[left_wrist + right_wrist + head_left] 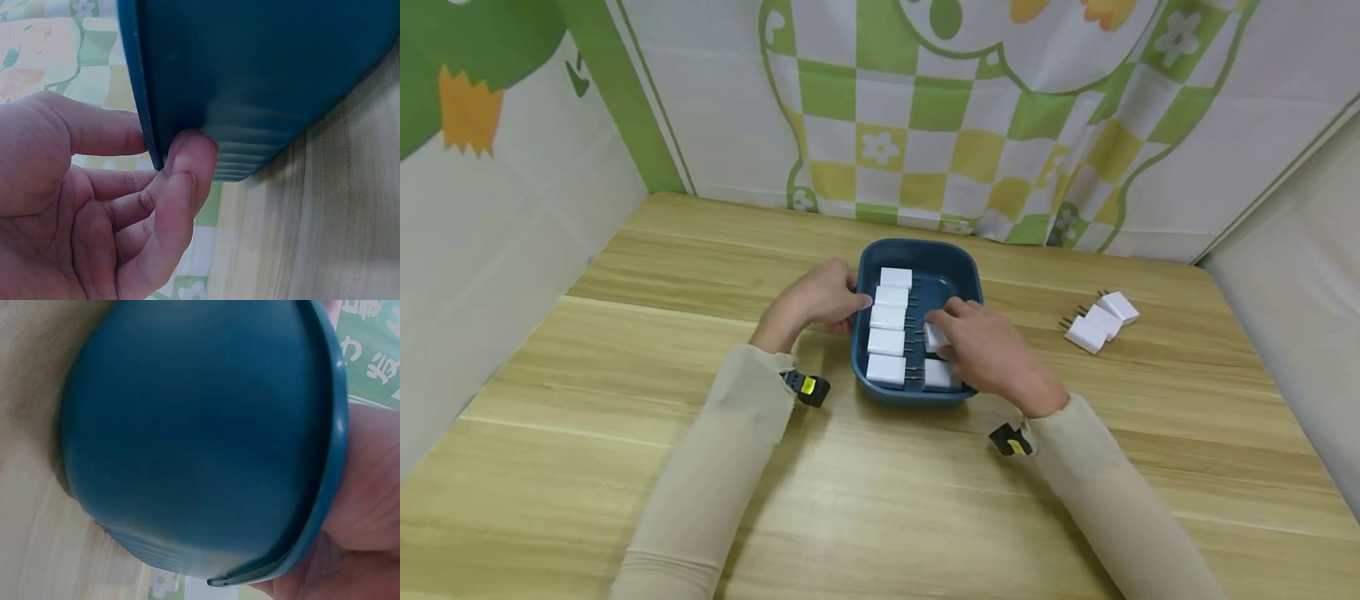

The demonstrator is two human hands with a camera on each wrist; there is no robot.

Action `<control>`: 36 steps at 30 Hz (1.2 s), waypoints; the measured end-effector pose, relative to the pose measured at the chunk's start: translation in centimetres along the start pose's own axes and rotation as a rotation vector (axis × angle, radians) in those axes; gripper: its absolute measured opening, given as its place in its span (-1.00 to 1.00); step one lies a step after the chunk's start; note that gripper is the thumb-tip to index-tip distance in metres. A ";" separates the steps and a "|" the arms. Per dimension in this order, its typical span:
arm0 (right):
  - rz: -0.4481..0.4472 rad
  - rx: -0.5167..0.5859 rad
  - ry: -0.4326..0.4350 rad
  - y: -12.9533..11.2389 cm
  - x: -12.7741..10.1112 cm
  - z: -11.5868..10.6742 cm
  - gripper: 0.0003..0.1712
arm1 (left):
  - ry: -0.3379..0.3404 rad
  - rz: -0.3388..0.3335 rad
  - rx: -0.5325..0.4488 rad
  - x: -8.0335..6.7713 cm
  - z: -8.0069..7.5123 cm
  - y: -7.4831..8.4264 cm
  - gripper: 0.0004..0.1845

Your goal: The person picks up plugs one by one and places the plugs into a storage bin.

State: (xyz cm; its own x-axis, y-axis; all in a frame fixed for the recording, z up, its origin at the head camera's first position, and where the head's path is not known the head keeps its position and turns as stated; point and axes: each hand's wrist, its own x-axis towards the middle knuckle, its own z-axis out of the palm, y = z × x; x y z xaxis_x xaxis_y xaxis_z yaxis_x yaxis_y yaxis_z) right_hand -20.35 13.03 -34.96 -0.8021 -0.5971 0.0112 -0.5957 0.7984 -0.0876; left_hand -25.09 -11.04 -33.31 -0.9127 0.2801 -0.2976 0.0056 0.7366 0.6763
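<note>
A dark blue tray (pixel 925 252) stands in the middle of the wooden table. Several white plug chargers (pixel 888 317) lie in a column along its left side, prongs pointing right. My left hand (pixel 852 302) pinches the tray's left rim; in the left wrist view the left hand (pixel 164 156) has its thumb on one side of the tray wall (pixel 262 75) and its fingers on the other. My right hand (pixel 946 327) is inside the tray, fingers curled on a white charger (pixel 934 337). Another charger (pixel 938 375) lies just nearer me. The right wrist view shows mostly the tray's outer wall (pixel 194 437).
Three more white chargers (pixel 1101 321) lie together on the table to the right of the tray. Patterned green and white cloth walls (pixel 970 117) close in the table at the back and sides. Bare wood (pixel 865 500) lies in front of the tray.
</note>
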 end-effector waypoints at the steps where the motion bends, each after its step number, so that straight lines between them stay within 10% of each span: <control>1: 0.000 -0.003 -0.004 0.0 0.0 0.1 -0.52 | 0.000 0.002 0.000 0.0 0.0 0.0 -0.75; 36: 0.012 -0.104 -0.070 0.0 0.8 0.7 -0.57 | -0.004 -0.002 -0.005 0.2 0.3 0.1 -0.76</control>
State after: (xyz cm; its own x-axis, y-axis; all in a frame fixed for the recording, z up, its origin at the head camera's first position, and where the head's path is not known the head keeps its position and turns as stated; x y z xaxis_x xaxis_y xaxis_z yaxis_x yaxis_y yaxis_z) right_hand -20.95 12.45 -35.61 -0.8061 -0.5888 -0.0590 -0.5905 0.8068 0.0163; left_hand -25.15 -10.76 -33.52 -0.9112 0.2810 -0.3013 0.0020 0.7343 0.6788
